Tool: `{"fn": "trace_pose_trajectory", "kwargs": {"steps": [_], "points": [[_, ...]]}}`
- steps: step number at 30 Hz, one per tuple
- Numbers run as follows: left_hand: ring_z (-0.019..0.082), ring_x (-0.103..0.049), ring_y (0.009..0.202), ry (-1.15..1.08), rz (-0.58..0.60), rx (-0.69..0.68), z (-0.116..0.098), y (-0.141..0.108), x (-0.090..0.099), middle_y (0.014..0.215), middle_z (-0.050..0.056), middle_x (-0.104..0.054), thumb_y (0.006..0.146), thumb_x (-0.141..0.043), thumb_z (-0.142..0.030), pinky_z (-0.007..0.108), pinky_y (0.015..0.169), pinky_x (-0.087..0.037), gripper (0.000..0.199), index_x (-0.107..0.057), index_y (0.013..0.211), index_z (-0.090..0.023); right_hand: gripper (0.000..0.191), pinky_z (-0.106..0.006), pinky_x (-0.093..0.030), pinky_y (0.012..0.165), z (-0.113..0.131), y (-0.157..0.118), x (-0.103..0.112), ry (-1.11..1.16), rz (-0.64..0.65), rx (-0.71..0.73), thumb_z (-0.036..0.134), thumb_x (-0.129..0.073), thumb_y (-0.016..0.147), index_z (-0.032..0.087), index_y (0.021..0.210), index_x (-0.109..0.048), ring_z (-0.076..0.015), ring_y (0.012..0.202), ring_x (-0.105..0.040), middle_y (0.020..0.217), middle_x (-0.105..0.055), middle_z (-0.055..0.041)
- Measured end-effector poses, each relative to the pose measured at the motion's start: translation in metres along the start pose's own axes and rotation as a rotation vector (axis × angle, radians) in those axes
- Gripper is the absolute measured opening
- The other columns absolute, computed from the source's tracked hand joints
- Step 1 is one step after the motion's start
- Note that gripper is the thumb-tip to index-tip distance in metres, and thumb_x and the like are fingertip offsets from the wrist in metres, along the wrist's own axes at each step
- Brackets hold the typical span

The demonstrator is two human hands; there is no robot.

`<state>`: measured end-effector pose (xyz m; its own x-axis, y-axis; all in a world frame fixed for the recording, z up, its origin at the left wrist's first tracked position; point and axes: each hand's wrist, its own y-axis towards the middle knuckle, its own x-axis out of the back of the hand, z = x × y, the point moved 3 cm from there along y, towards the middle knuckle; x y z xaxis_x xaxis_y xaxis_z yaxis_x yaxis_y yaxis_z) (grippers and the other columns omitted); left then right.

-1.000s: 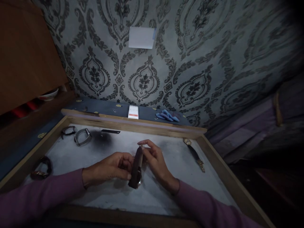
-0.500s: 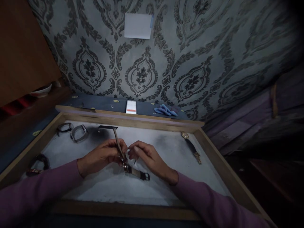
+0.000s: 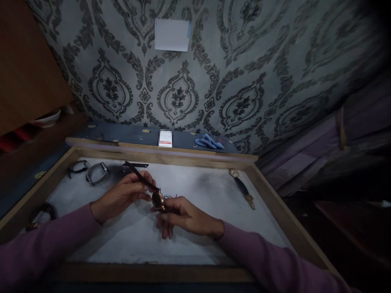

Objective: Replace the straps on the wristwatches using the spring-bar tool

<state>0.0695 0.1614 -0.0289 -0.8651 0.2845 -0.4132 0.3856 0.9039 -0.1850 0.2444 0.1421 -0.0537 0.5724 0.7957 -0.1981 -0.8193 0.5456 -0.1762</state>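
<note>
1. Front wall: the tray (image 3: 152, 272) has a wooden frame and a pale floor; its front wall lies nearest the camera.
2. Coiled watch: a dark coiled watch (image 3: 45, 208) rests near the tray's left wall, partly behind the left sleeve (image 3: 73, 224).
3. Right hand: the right hand (image 3: 181, 215) has thumb and index finger clamped on the near end of the held watch, beside the case. Its other fingers hang below, bent and slightly apart.
4. Held watch: the held watch (image 3: 158, 199) is between the two hands, above the tray's middle. Its long axis runs diagonally, from far left to near right. The dark strap (image 3: 139, 176) points away and to the left, its free end raised; the gold-rimmed face is tilted toward the camera. The near strap is mostly hidden by the right hand.
5. Left hand: the left hand (image 3: 128, 191) has its fingers closed on the strap beyond the case; exact thumb contact cannot be determined.
6. Right side: a black-strapped watch (image 3: 242, 187) lies lengthwise near the right wall.
7. Far left: a grey-strapped watch (image 3: 97, 174) stands beside a dark looped watch (image 3: 78, 167).
8. Beyond the back wall: a blue cloth (image 3: 209, 141) lies right of a white card (image 3: 165, 138).
</note>
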Motion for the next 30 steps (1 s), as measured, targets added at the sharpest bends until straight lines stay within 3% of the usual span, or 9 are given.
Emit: {"fn": "trace_pose_trajectory", "kwargs": {"steps": [4,9,14,20,25,30], "points": [[0.022,-0.065,0.087,0.029,-0.067,0.028,0.003,0.002,0.005,0.091,0.006,-0.068,0.070,-0.071,-0.021,0.032,0.072,-0.054,0.022,-0.060,0.087,-0.015,0.042,-0.020,-0.051,0.052,0.001,0.001,0.006,0.104,-0.025,0.011,0.050,-0.067,0.082,0.011,0.095,-0.065,-0.0087,0.058,-0.062,0.073,-0.061,-0.0006],[0.019,-0.066,0.080,0.042,-0.195,0.027,0.006,0.005,0.014,0.087,0.004,-0.069,0.066,-0.071,-0.020,0.026,0.060,-0.053,0.027,-0.056,0.088,-0.017,0.038,-0.018,-0.047,0.044,0.000,0.001,0.022,0.020,-0.231,-0.004,0.049,-0.068,0.080,0.013,0.090,-0.061,-0.0079,0.047,-0.057,0.059,-0.057,0.0043],[0.017,-0.065,0.069,0.140,-0.207,0.095,0.006,0.006,0.016,0.078,0.004,-0.069,0.065,-0.069,-0.019,0.021,0.050,-0.048,0.020,-0.058,0.081,-0.015,0.036,-0.018,-0.045,0.042,-0.003,0.000,0.032,-0.149,-0.359,0.007,0.042,-0.068,0.080,0.015,0.101,-0.057,-0.0088,0.044,-0.058,0.057,-0.059,0.0056],[0.014,-0.064,0.064,0.253,-0.196,0.142,0.010,0.008,0.024,0.076,0.005,-0.070,0.068,-0.068,-0.022,0.018,0.047,-0.044,0.018,-0.061,0.083,-0.014,0.018,-0.018,-0.045,0.042,-0.007,-0.003,0.032,-0.276,-0.300,-0.096,0.026,-0.058,0.082,0.015,0.096,-0.055,-0.0092,0.043,-0.057,0.057,-0.061,0.0042],[0.014,-0.065,0.063,0.320,-0.165,0.125,0.016,0.013,0.034,0.081,0.007,-0.071,0.068,-0.068,-0.023,0.018,0.047,-0.047,0.022,-0.059,0.085,-0.014,0.016,-0.019,-0.040,0.046,0.009,-0.008,0.034,-0.854,-0.365,-0.070,0.017,-0.048,0.087,0.013,0.090,-0.063,-0.0090,0.045,-0.055,0.059,-0.062,0.0014],[0.014,-0.065,0.059,0.418,-0.168,0.136,0.016,0.014,0.041,0.074,0.004,-0.068,0.067,-0.069,-0.028,0.020,0.048,-0.049,0.024,-0.056,0.082,-0.014,0.004,-0.023,-0.035,0.058,0.022,-0.018,0.049,-1.118,-0.451,-0.038,0.013,-0.060,0.080,0.015,0.081,-0.064,-0.0119,0.059,-0.052,0.065,-0.060,0.0002]]}}
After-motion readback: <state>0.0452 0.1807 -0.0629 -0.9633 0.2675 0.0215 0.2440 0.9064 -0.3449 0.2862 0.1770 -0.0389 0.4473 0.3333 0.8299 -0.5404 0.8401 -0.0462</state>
